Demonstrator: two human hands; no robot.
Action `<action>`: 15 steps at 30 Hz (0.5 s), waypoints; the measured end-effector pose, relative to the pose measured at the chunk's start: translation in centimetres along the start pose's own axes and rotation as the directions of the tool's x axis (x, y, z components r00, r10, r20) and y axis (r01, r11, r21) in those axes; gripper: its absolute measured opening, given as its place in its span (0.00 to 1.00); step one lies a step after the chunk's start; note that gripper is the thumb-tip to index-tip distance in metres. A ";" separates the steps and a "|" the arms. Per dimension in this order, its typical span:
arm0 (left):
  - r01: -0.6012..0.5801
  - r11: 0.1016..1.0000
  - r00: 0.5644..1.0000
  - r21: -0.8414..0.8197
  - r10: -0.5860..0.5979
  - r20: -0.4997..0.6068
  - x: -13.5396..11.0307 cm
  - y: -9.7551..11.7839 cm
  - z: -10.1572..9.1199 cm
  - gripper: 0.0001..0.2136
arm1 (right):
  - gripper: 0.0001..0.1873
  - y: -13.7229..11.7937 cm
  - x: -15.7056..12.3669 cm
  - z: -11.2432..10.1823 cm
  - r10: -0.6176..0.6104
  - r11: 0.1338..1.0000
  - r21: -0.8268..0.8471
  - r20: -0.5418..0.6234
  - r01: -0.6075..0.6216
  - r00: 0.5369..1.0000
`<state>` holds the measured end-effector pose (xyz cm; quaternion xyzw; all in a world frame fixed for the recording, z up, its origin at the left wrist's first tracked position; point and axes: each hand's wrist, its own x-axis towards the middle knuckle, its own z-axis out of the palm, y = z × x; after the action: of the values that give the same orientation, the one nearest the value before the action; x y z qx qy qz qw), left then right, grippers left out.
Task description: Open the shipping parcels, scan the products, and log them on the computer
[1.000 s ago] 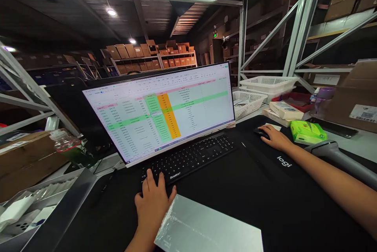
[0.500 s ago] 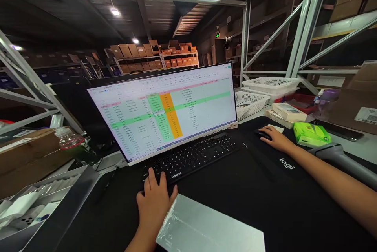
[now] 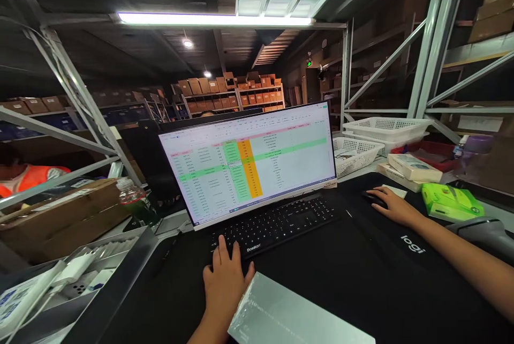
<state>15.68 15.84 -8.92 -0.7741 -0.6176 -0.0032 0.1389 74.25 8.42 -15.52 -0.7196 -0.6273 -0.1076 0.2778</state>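
Observation:
My left hand (image 3: 225, 281) rests at the left front corner of a black keyboard (image 3: 277, 229). Its fingers are spread, with fingertips on the keys and nothing held. Just right of its thumb lies a flat silver-grey box (image 3: 297, 314) that looks shrink-wrapped, cut off by the bottom edge. Over on the right, my right hand (image 3: 395, 206) is curved over a black computer mouse (image 3: 376, 201), partly covering it. A monitor (image 3: 277, 167) behind the keyboard displays a spreadsheet with green and orange columns.
White baskets (image 3: 355, 155), small boxes (image 3: 415, 167) and a green packet (image 3: 452, 202) stand at the right, with a grey handheld scanner (image 3: 484, 231). At left are a divided tray (image 3: 116, 290), a bottle (image 3: 134, 199) and a cardboard box (image 3: 68, 215). Someone in an orange vest (image 3: 34, 178) is beyond.
The camera view has swung left and tilted up, so everything sits further right and lower. The orange vest has come into view. Both hands keep their places on keyboard and mouse.

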 end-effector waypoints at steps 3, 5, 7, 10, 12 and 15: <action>0.011 1.000 1.000 0.012 -0.011 -0.018 0.0 0.0 0.1 0.29 | 0.29 0.0 0.1 -0.1 -0.007 1.000 0.014 0.008 0.007 1.000; 0.016 1.000 1.000 0.011 -0.016 -0.013 0.1 0.0 0.2 0.29 | 0.30 -0.1 0.1 -0.1 -0.011 1.000 0.019 0.018 0.011 1.000; 0.017 1.000 1.000 -0.001 -0.017 0.007 0.1 0.0 0.3 0.29 | 0.30 0.0 0.1 0.0 -0.014 1.000 0.023 0.021 0.013 1.000; 0.014 1.000 1.000 -0.019 -0.014 0.021 0.2 -0.1 0.2 0.30 | 0.29 0.3 0.1 0.3 -0.029 0.999 0.029 0.019 0.028 0.999; 0.012 1.000 1.000 -0.020 -0.012 0.017 0.2 0.0 0.1 0.30 | 0.28 0.6 0.2 0.5 -0.040 0.999 0.032 0.016 0.039 0.999; 0.017 1.000 1.000 -0.009 -0.017 0.023 0.1 0.1 -0.2 0.29 | 0.28 0.7 0.2 0.6 -0.043 0.999 0.028 0.011 0.043 0.999</action>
<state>15.79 15.87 -8.72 -0.7693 -0.6259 0.0018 0.1283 74.86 8.88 -16.10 -0.7026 -0.6457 -0.1006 0.2817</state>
